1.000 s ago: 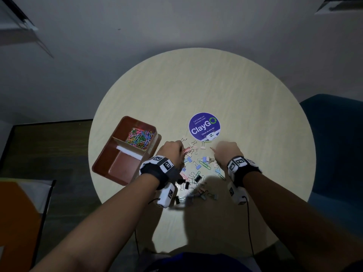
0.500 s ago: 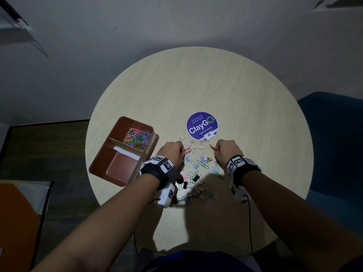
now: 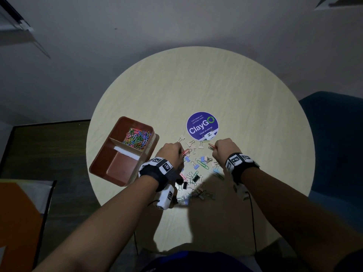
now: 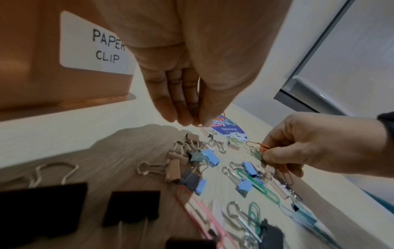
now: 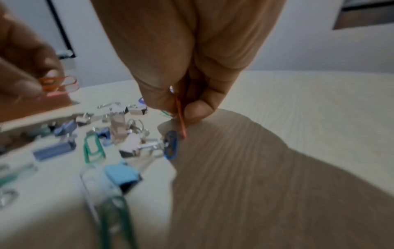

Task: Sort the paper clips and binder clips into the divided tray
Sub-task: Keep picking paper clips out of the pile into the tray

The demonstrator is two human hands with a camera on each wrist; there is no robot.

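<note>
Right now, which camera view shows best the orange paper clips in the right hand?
The left wrist view: the orange paper clips stick out sharply from the right hand. The head view shows them tiny; the right wrist view shows one blurred, edge-on.

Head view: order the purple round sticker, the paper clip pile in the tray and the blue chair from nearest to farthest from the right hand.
From the right hand:
1. Purple round sticker, just beyond the knuckles, slightly toward the left hand's side.
2. Paper clip pile, across the table in the far compartment of the tray, past the left hand.
3. Blue chair, off the table on the right.
</note>
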